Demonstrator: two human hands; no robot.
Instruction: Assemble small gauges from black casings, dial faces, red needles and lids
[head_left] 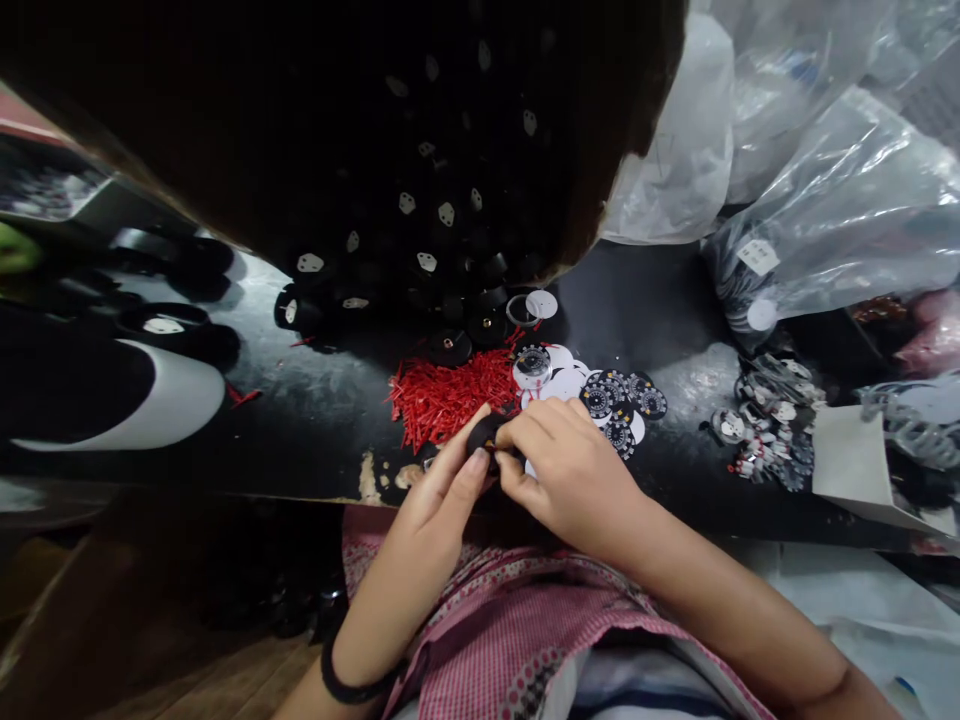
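Observation:
My left hand [441, 500] is closed around the rim of a small black round case [481, 430], thumb on its near side. My right hand [574, 475] pinches with thumb and forefinger at the middle of that case, where a tiny gold-coloured bit shows; whatever sits between these fingertips is hidden. Just beyond the hands lies a heap of thin red plastic pieces [450, 390]. To its right are white discs [562, 384] and several black printed dials [619, 392], with a clear round cap [532, 364] resting beside them.
A large dark container [360, 120] with many black cases in it leans over the far side of the black table [637, 290]. A white cylinder [184, 400] lies at left. Clear plastic bags [847, 220], a pile of small parts [780, 420] and an open white box [851, 455] are at right.

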